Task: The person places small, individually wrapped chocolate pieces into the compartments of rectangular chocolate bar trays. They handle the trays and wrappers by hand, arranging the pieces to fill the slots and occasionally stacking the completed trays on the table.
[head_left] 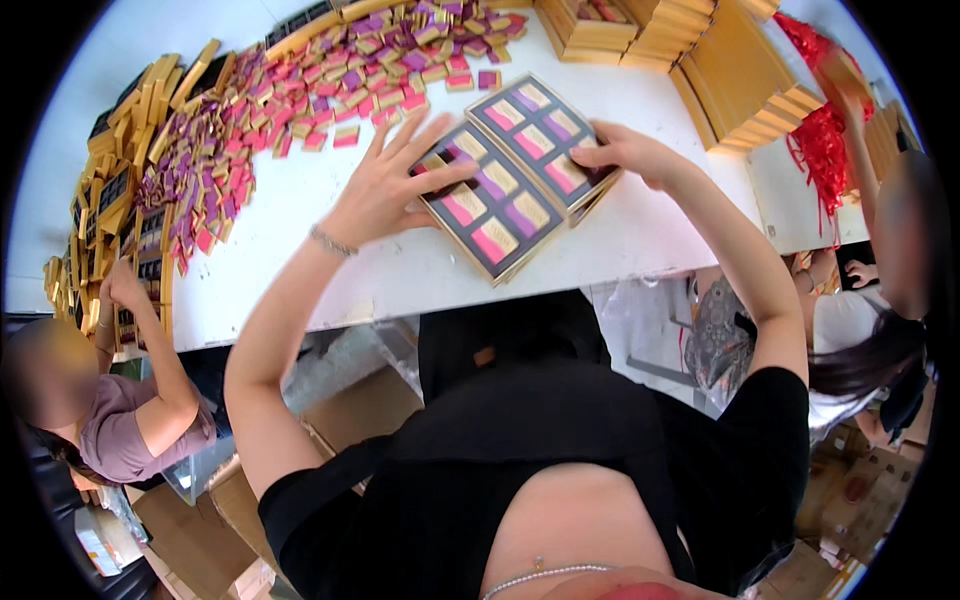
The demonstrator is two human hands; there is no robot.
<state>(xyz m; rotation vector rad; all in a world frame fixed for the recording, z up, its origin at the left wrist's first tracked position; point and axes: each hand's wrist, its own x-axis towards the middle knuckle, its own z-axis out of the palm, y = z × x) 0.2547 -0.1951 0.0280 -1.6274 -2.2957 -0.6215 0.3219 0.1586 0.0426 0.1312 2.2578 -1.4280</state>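
Two shallow, gold-edged boxes with dark inserts lie side by side at a slant. The left box [530, 257] and the right box [597, 193] both hold small gold-and-pink or gold-and-purple packets in compartments. My left hand [392, 185] spreads its fingers over the left box's outer side, one finger reaching across a packet [462, 206]. At the right box's far side is my right hand [640, 155], its thumb over the insert and its other fingers along the edge, partly hidden. Further trays or lids show beneath both boxes.
A large heap of loose packets [340, 90] covers the white table's [380, 285] far left. Gold boxes [105, 200] pile up beyond it; more stacked boxes [745, 90] stand at the far right, beside red ribbons [820, 160]. One person [140, 400] works at left, another [860, 330] at right.
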